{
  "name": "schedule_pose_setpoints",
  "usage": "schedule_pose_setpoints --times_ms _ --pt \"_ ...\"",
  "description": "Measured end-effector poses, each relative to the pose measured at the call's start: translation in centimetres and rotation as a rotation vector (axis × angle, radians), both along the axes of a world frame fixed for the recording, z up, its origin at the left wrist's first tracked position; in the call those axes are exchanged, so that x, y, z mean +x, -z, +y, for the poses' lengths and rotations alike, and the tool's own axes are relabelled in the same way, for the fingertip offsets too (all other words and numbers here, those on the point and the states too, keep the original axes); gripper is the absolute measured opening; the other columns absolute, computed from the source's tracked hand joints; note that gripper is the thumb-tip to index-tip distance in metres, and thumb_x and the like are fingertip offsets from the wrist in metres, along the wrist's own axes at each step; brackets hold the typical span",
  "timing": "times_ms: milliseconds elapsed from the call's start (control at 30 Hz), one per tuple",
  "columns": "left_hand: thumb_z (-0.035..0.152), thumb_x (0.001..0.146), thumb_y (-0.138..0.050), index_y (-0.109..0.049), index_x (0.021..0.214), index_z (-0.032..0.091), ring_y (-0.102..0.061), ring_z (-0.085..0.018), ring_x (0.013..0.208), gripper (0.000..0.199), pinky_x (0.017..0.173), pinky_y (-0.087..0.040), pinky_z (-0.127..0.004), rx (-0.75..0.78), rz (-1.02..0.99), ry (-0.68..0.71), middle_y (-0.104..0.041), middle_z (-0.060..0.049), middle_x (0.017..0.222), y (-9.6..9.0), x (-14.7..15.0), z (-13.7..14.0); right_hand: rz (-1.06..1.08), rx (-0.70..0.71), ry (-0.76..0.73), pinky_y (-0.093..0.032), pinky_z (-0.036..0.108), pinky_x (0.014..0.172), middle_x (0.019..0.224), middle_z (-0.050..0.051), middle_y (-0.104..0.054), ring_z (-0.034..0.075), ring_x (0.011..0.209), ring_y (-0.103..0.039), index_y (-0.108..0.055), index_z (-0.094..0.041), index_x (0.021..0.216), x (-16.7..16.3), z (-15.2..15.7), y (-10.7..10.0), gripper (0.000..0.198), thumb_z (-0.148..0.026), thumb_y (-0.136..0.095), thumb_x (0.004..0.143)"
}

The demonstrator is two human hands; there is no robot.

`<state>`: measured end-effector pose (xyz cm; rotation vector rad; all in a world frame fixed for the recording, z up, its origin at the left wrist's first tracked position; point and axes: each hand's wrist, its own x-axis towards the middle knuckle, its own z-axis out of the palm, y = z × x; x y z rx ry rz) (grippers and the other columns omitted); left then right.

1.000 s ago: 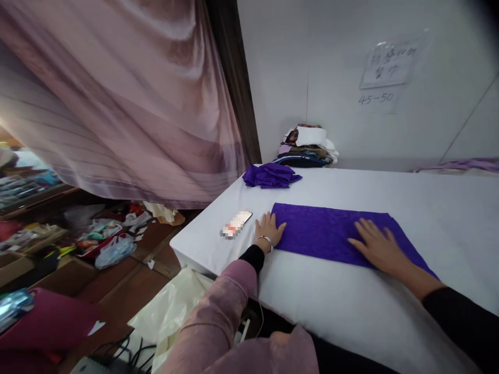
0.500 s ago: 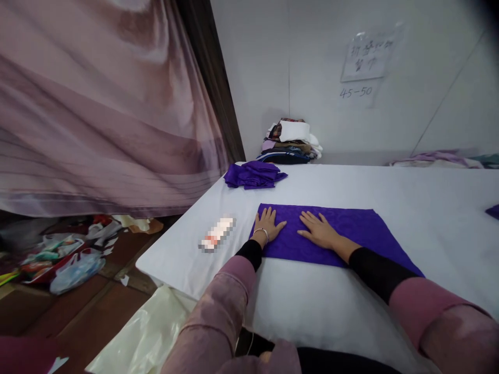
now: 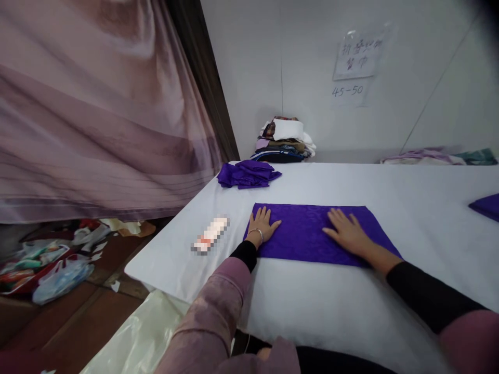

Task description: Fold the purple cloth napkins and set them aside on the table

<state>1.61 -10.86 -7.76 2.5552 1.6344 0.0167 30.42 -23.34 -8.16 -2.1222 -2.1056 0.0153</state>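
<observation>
A purple cloth lies folded into a flat, long shape on the white-covered table. Fingers spread, my left hand rests flat on the cloth's left end, a bracelet at the wrist. My right hand is also flat and open, laid on the cloth right of its middle. Neither hand grips anything. Behind the left end, a crumpled heap of purple cloth sits at the table's far left. Part of another purple cloth shows at the right edge of the view.
Folded clothes are stacked by the wall beyond the table. A blurred-out item lies on the table at left. A large curtain hangs on the left, above floor clutter with plastic bags. Handwritten paper is on the wall.
My right hand has slid rightward along the cloth, away from my left hand, which stays at the left end. The view has turned slightly right, showing more of the purple cloth at the right edge.
</observation>
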Motion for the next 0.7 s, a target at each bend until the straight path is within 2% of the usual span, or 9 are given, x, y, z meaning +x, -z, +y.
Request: schedule_pose_setpoints --times_ms 67,133,200,300,400,533,700 --pt "0.070 0.083 -0.012 -0.024 0.144 0.019 -0.009 -0.026 0.140 0.080 0.112 -0.007 -0.047 0.004 -0.001 0.002 -0.017 -0.006 0.153 -0.1 0.0 -0.1 0.023 -0.012 -0.177 -0.012 0.048 0.110 0.149 0.010 -0.026 0.024 0.138 -0.017 -0.030 -0.017 0.143 -3.3 -0.9 0.0 0.072 -0.062 -0.020 0.088" --pt "0.070 0.084 -0.012 -0.024 0.144 0.019 -0.009 -0.025 0.140 0.080 0.112 -0.008 -0.046 0.007 -0.005 0.003 -0.017 -0.006 0.152 -0.1 0.1 -0.2 0.034 -0.013 -0.243 -0.012 0.047 0.111 0.149 0.009 -0.027 0.023 0.138 -0.018 -0.030 -0.018 0.143 -4.3 -1.8 0.3 0.071 -0.062 -0.021 0.088" --pt "0.069 0.084 -0.013 -0.024 0.144 0.019 -0.009 -0.024 0.140 0.079 0.113 -0.008 -0.046 -0.001 -0.013 0.000 -0.018 -0.005 0.152 -0.2 0.1 -0.1 0.028 -0.004 -0.179 -0.014 0.050 0.109 0.148 0.010 -0.030 0.025 0.137 -0.020 -0.032 -0.019 0.142 -2.9 -2.6 1.1 0.070 -0.062 -0.022 0.088" --pt "0.066 0.086 -0.014 -0.024 0.143 0.018 -0.011 -0.023 0.140 0.075 0.112 -0.011 -0.044 -0.030 -0.053 -0.031 -0.020 -0.006 0.152 -0.4 -0.1 0.2 -0.006 0.022 -0.018 -0.019 0.056 0.106 0.146 0.013 -0.034 0.030 0.135 -0.024 -0.037 -0.017 0.140 1.3 -3.8 2.5 0.069 -0.060 -0.022 0.087" --pt "0.061 0.088 -0.016 -0.026 0.142 0.017 -0.012 -0.022 0.140 0.070 0.112 -0.014 -0.043 -0.014 -0.082 -0.072 -0.020 -0.007 0.152 -0.6 -0.7 0.5 -0.032 0.057 0.010 -0.024 0.056 0.105 0.145 0.012 -0.034 0.031 0.135 -0.024 -0.039 -0.018 0.138 4.6 -5.2 3.9 0.068 -0.058 -0.023 0.086" --pt "0.063 0.087 -0.020 -0.027 0.141 0.016 -0.011 -0.023 0.140 0.072 0.112 -0.009 -0.045 -0.009 -0.014 -0.074 -0.019 -0.009 0.152 -0.4 -1.2 0.7 -0.050 0.072 0.007 -0.024 0.055 0.105 0.145 0.011 -0.036 0.031 0.135 -0.024 -0.042 -0.018 0.137 5.3 -6.7 4.8 0.067 -0.055 -0.022 0.085" --pt "0.067 0.085 -0.014 -0.026 0.142 0.015 -0.010 -0.024 0.140 0.079 0.112 -0.008 -0.046 -0.010 0.018 -0.076 -0.019 -0.009 0.152 0.0 -1.2 0.8 -0.071 0.058 -0.023 -0.021 0.056 0.106 0.143 0.010 -0.040 0.030 0.135 -0.024 -0.049 -0.022 0.132 5.0 -7.1 5.0 0.066 -0.056 -0.021 0.084"
